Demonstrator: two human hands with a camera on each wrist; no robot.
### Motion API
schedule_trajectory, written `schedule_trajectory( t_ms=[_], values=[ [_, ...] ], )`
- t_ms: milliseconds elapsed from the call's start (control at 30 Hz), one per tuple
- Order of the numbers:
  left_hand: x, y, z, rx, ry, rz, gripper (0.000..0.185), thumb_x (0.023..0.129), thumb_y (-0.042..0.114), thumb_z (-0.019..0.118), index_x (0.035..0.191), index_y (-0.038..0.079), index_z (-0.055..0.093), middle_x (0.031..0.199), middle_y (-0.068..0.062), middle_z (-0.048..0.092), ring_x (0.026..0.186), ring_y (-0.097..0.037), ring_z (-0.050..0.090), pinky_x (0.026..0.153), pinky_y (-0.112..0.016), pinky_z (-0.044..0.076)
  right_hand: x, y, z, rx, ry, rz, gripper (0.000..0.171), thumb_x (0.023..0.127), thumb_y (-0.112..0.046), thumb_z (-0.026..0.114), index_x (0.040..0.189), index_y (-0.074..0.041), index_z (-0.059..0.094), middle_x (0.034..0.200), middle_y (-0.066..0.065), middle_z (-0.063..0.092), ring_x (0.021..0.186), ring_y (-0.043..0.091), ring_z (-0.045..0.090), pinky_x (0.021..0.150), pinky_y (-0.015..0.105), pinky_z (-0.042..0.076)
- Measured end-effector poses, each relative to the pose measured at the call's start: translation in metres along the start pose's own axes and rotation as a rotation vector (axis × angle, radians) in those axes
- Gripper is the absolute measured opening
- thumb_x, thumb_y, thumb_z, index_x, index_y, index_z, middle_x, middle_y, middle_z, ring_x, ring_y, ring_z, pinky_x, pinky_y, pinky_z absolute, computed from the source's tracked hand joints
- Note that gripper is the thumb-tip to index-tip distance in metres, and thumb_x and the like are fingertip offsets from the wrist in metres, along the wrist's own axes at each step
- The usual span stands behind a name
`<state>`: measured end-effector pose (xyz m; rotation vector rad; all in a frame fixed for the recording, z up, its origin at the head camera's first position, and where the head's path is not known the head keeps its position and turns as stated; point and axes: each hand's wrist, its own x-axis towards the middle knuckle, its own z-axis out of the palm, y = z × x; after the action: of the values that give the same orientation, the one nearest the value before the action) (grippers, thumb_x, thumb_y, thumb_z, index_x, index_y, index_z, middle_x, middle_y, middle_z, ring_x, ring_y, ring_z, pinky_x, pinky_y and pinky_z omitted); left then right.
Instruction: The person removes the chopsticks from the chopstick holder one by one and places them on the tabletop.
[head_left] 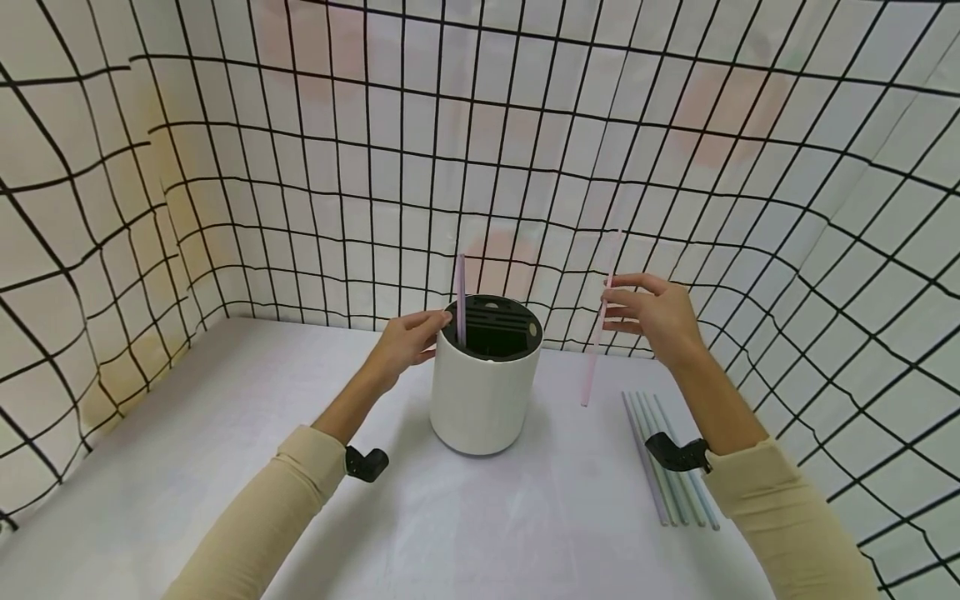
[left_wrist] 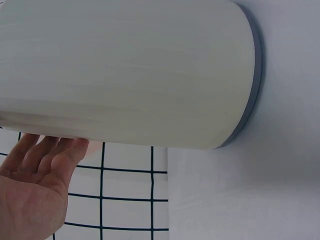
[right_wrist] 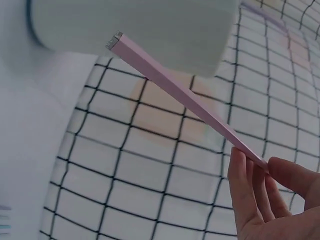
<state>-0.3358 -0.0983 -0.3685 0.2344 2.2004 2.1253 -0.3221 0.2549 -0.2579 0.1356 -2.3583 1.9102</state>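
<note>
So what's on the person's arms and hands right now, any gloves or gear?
No gloves: both the left hand and the right hand are bare. Each arm wears a long beige sleeve, pushed back partway up the forearm. At each cuff sits a small black camera mount, the right one likewise. No rings, watches or markings show.

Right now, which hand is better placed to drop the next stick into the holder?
Right. The right hand already pinches a pink stick, upright beside the white holder. The left hand rests on the holder's rim, holds no stick, and looks better used steadying it.
</note>
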Motion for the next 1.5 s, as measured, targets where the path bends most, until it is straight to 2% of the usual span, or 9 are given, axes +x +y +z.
schedule_trajectory(
  t_ms=[267, 467, 667, 933, 1200, 1500],
  values=[
    [0.0, 0.0, 0.0, 0.007, -0.009, 0.005, 0.053, 0.099, 0.045, 0.064, 0.14, 0.012, 0.061, 0.147, -0.006, 0.057, 0.138, -0.026, 0.053, 0.107, -0.043, 0.052, 0.004, 0.045, -0.028, -0.068, -0.034, 0.089, 0.043, 0.099, -0.018, 0.067, 0.133, 0.005, 0.055, 0.094, -0.01, 0.074, 0.083, 0.01, 0.076, 0.084, 0.035, 0.064],
    [0.0, -0.001, 0.0, 0.01, -0.003, 0.004, 0.053, 0.099, 0.045, 0.064, 0.14, 0.012, 0.061, 0.147, -0.006, 0.058, 0.138, -0.026, 0.054, 0.107, -0.042, 0.053, 0.005, 0.079, -0.046, -0.121, -0.06, 0.16, 0.051, 0.1, -0.019, 0.067, 0.139, 0.009, 0.05, 0.092, -0.01, 0.074, 0.087, 0.016, 0.077, 0.083, 0.034, 0.064],
    [0.0, -0.002, 0.0, 0.009, 0.002, 0.001, 0.052, 0.099, 0.045, 0.064, 0.14, 0.012, 0.062, 0.147, -0.005, 0.058, 0.138, -0.025, 0.054, 0.107, -0.042, 0.053, 0.005, 0.113, -0.057, -0.152, -0.09, 0.24, 0.045, 0.099, -0.018, 0.067, 0.135, 0.006, 0.056, 0.096, -0.006, 0.075, 0.086, 0.016, 0.076, 0.081, 0.035, 0.064],
    [0.001, -0.002, 0.0, 0.006, 0.002, 0.0, 0.053, 0.099, 0.046, 0.064, 0.139, 0.012, 0.062, 0.147, -0.005, 0.058, 0.138, -0.025, 0.053, 0.107, -0.043, 0.052, 0.001, 0.148, -0.067, -0.19, -0.146, 0.295, 0.046, 0.099, -0.014, 0.067, 0.135, 0.013, 0.053, 0.091, -0.005, 0.075, 0.081, 0.012, 0.075, 0.078, 0.035, 0.065],
    [0.001, -0.001, 0.0, 0.008, 0.005, 0.003, 0.051, 0.099, 0.046, 0.064, 0.139, 0.014, 0.063, 0.146, -0.004, 0.059, 0.137, -0.023, 0.055, 0.107, -0.043, 0.052, -0.002, 0.178, -0.07, -0.234, -0.154, 0.376, 0.049, 0.096, -0.012, 0.069, 0.134, 0.015, 0.053, 0.097, 0.007, 0.076, 0.083, 0.02, 0.075, 0.072, 0.034, 0.065],
    [0.0, -0.001, 0.001, 0.008, 0.006, 0.002, 0.051, 0.099, 0.044, 0.064, 0.139, 0.013, 0.062, 0.147, -0.005, 0.058, 0.138, -0.025, 0.053, 0.107, -0.044, 0.052, -0.005, 0.201, -0.069, -0.245, -0.158, 0.428, 0.04, 0.095, -0.007, 0.068, 0.126, 0.016, 0.058, 0.084, 0.003, 0.074, 0.07, 0.013, 0.072, 0.064, 0.031, 0.064]
  ],
)
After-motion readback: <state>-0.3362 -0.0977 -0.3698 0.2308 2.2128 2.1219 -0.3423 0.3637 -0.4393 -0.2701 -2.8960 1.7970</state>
